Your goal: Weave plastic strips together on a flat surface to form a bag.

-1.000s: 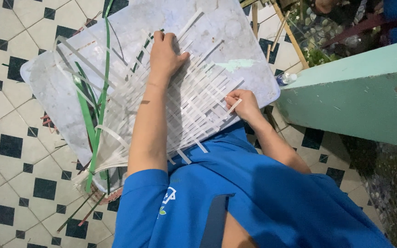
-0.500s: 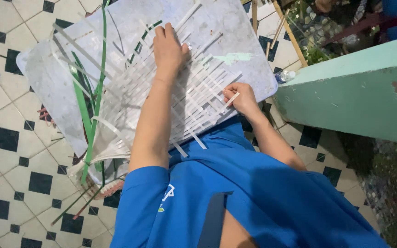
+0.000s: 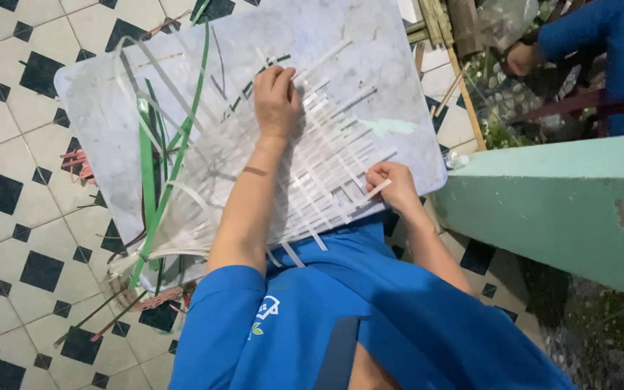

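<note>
Since the earlier frame our left hand (image 3: 277, 101) had slid up the woven white strip mat (image 3: 319, 173) on the marbled board (image 3: 110, 144), pressing flat and open; our right hand (image 3: 393, 182) pinched one strip end at the mat's near edge. We judged weaving underway, threading next.

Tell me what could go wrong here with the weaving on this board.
The left hand alone presses the white woven strips flat; if it lifts, the open weave may spring apart. The right hand pinches a strip end near the edge of the board, so a hard pull could slide it out. The loose green strips lie close and might snag.
</note>
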